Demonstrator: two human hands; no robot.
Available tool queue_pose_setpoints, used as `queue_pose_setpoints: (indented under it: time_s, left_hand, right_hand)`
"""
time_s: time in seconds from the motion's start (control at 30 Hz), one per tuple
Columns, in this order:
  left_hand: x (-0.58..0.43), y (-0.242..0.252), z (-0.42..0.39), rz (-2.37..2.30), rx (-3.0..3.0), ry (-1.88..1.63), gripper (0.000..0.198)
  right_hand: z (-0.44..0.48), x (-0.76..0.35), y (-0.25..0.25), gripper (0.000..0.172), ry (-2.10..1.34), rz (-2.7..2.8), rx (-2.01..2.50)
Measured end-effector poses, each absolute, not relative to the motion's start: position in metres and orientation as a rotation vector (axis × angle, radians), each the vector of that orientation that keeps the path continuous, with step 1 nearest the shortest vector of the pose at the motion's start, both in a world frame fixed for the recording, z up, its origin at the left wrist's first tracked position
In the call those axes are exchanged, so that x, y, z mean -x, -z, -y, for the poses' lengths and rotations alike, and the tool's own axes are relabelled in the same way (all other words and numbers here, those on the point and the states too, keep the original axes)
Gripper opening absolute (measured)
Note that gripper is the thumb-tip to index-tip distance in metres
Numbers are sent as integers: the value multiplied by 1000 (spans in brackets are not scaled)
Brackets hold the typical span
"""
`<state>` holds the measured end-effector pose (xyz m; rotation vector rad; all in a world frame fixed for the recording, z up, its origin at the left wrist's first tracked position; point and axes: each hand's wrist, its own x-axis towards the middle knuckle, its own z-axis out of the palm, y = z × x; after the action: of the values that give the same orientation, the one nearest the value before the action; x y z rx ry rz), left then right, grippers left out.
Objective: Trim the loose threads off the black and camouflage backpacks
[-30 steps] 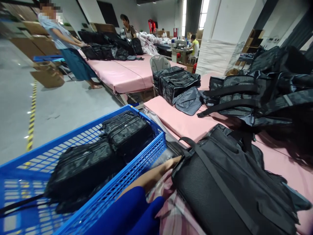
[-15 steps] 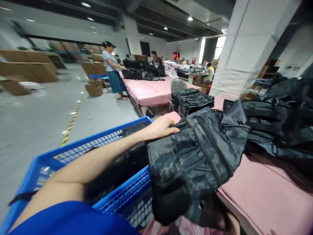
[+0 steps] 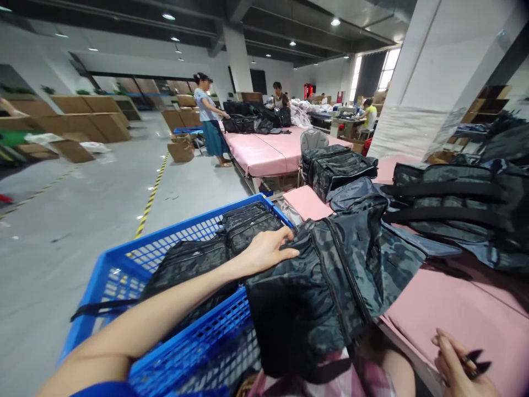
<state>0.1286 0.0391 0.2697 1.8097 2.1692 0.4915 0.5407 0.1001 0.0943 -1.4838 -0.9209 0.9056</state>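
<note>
A dark camouflage backpack (image 3: 306,292) rests across my lap and leans against the pink table edge, its zips running down the front. My left hand (image 3: 270,248) reaches over the blue crate (image 3: 119,251) and pinches the bag's upper left edge. At the lower right, above the pink table (image 3: 446,298), my right hand (image 3: 454,358) is closed around small black thread snips (image 3: 475,361) with two pointed blades. Inside the crate lie camouflage backpacks (image 3: 190,256), partly hidden by my left arm.
More camouflage bags (image 3: 450,204) are piled on the table to the right, and another stack (image 3: 339,171) stands ahead. A white wrapped pillar (image 3: 413,121) rises behind them. Two people (image 3: 210,121) work at a farther pink table. A striped floor line (image 3: 152,193) runs along the left.
My right hand has come into sight at the lower right with the snips. The backpack has sunk a little, with my left hand still on its edge. The view has swung slightly left.
</note>
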Motion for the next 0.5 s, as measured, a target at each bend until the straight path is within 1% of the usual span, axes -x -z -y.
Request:
queue_pose_setpoints:
  time_s: [0.1, 0.2, 0.4, 0.5]
  left_hand:
    - [-133, -262, -36, -2124, -1816, -523, 32]
    - [-133, -256, -34, -2131, -1786, -543, 31]
    - [-120, -241, -27, -2201, -1705, -723, 27]
    - [-105, -233, -17, -2265, -1623, -881, 23]
  right_hand:
    - [-95, -516, -126, 58, -884, 1003, 1447]
    - [-91, -511, -142, 58, -907, 1044, 1467]
    - [-95, -513, -133, 64, -968, 930, 1540]
    - [-98, -516, -124, 61, -980, 1021, 1570]
